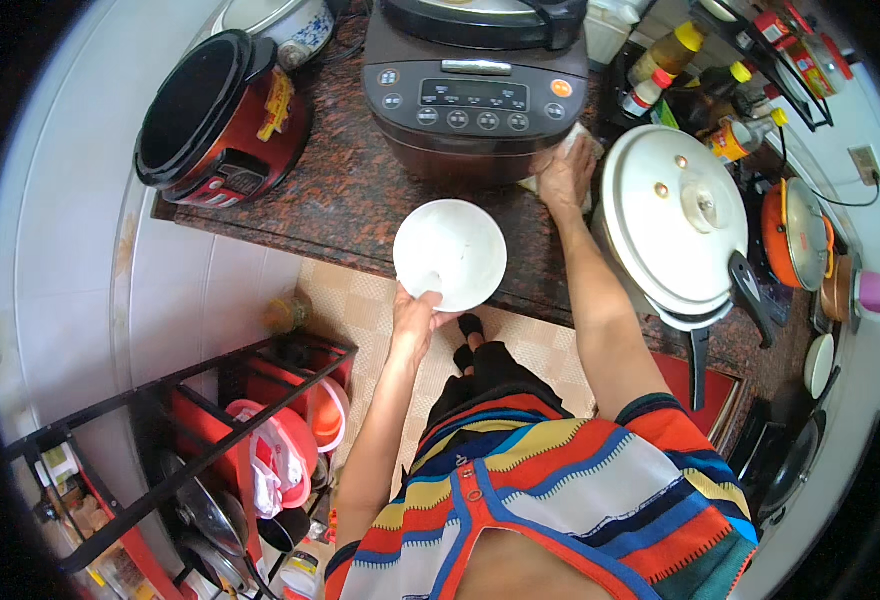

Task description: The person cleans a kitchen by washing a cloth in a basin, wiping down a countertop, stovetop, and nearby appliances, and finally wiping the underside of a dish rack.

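Note:
My left hand (pixel 413 324) grips the near rim of a white bowl (pixel 458 251), with the thumb inside it. The bowl is tilted towards me over the counter's front edge, and its inside looks bare apart from small marks. At the lower right side of a dark multi-button electric cooker (pixel 477 142), my right hand (pixel 569 176) holds a pale cloth (pixel 590 142) against or beside the cooker's body. Some of the right fingers are hidden by the cooker and the cloth. The cooker stands on a speckled red-brown stone countertop (pixel 342 172), and its top is partly cut off by the frame.
Left stands a red electric pot (pixel 211 127) without a lid. A large lidded pressure cooker (pixel 672 217) is close to my right forearm, its black handle (pixel 699 367) jutting towards me. Sauce bottles (pixel 665 56) and an orange pot (pixel 796 232) are farther right. A black rack (pixel 207 442) is lower left.

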### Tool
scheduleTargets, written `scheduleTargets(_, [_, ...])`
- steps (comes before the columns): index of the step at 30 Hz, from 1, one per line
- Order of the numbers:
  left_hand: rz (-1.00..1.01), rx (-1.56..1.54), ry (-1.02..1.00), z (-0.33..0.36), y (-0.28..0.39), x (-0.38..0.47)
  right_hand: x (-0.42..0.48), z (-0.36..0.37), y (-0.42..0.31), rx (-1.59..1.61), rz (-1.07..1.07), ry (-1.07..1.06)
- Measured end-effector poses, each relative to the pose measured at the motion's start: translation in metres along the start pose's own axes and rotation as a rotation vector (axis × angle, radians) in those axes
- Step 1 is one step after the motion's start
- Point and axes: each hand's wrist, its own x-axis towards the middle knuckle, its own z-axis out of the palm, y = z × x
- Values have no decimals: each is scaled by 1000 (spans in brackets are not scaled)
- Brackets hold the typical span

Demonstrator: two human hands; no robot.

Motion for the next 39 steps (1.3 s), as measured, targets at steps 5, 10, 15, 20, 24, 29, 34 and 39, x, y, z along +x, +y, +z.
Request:
scheduleTargets(5, [17,-94,108,-55,0,-27,2,10,-14,169,0,159])
scheduleTargets(10, [4,-182,172,-110,-7,-46,-62,-48,-34,68,-217,-87])
scheduleTargets(15, [-12,-221,202,-153,-6,-57,-150,-67,-106,77,-373,-236])
scheduleTargets(20, [-14,-205,167,-177,14,-50,-149,-52,-194,361,-600,-323])
scheduleTargets(24, [-2,-181,196,-191,36,-46,-105,-19,-250,333,-615,-213])
scheduleTargets(29, [27,-223,207,-208,49,-39,-54,17,-291,282,-447,-220])
scheduleTargets(34, [32,-267,268,-215,53,-25,9,59,-332,132,-336,-145])
scheduleTargets(39, [40,-313,334,-217,59,-16,83,99,-370,50,-183,-164])
